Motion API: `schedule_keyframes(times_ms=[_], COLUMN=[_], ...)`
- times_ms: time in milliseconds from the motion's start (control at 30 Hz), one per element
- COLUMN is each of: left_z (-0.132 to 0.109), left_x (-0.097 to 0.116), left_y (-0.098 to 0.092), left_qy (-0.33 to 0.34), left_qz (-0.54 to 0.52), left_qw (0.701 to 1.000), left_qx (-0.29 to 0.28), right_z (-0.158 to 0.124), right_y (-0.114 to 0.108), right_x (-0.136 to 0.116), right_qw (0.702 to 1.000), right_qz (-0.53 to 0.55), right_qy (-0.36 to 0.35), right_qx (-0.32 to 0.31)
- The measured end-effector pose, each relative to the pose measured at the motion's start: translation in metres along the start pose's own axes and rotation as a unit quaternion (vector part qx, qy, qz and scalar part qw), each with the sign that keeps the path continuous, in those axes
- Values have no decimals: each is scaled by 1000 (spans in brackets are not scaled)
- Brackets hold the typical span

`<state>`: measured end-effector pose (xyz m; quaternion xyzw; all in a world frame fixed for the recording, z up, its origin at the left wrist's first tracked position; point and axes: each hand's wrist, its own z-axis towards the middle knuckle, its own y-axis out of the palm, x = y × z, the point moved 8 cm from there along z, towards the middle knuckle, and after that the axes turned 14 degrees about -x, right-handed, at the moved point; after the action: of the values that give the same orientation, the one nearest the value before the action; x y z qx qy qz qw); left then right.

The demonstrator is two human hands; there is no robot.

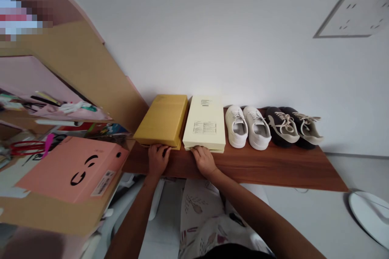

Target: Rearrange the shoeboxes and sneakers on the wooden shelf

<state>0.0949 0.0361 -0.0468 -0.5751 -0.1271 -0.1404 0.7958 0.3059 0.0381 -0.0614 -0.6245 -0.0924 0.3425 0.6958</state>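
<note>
On a dark reddish-brown wooden shelf [273, 170], two lidded shoeboxes lie side by side. My left hand [158, 160] has its fingers curled against the front edge of the yellow shoebox [165, 117]. At the front lip of the cream shoebox [209, 115], printed with small text, the bent fingers of my right hand [203, 161] press near its left corner. Both lids are on, so the contents are hidden. Right of the boxes stands a pair of white sneakers [247, 127], then a pair of black and beige sneakers [293, 127], toes to the wall.
Left of the shelf rises a brown board [91, 73] beside a cluttered desk. A pink box [73, 168] and red-handled scissors [27, 147] lie there. A wall socket plate [349, 16] is at upper right, and a round white object [370, 214] stands at lower right.
</note>
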Motion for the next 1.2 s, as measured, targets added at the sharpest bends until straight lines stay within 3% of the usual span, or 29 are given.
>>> schedule_keyframes(times_ms=[133,233,300,367,433,467,500,533,633,733,800,867,933,1000,1067,1100,1200], left_z=[-4,-15,-28,-33,-27,-21,-14,-4,29,48,49,44,38,34,32,32,26], left_x=[-10,28,82,154,233,270,297,311,318,307,299,292,287,286,286,285,282], left_y=[-16,-34,-39,-27,8,30,52,71,118,137,135,133,144,162,177,182,185], left_qy=[-102,-122,-102,-19,103,157,177,154,49,0,-18,-53,-112,-176,-222,-237,-256], left_qz=[-62,-63,-77,-135,-223,-251,-272,-288,-303,-316,-345,-409,-510,-605,-654,-660,-637], left_qw=[989,978,971,974,967,955,945,944,950,947,938,911,853,776,722,711,724], left_qx=[90,158,201,183,74,4,-43,-54,-60,-56,-27,0,-4,-27,-44,-51,-75], right_z=[-6,-28,-57,-97,-132,-139,-141,-139,-124,-126,-137,-147,-149,-147,-146,-147,-156], right_y=[-14,-42,-75,-111,-134,-138,-138,-135,-121,-115,-111,-100,-86,-76,-72,-72,-72], right_x=[-8,1,30,83,136,158,177,193,226,244,251,252,249,245,244,244,245], right_qw=[999,998,993,965,924,917,917,921,923,882,819,728,640,594,592,601,632], right_qz=[15,46,64,66,63,68,77,91,157,247,343,465,568,612,607,595,563], right_qy=[49,32,42,139,236,258,269,275,279,307,334,342,329,323,334,342,366], right_qx=[-2,18,88,211,294,297,283,262,214,257,317,371,399,410,411,409,387])
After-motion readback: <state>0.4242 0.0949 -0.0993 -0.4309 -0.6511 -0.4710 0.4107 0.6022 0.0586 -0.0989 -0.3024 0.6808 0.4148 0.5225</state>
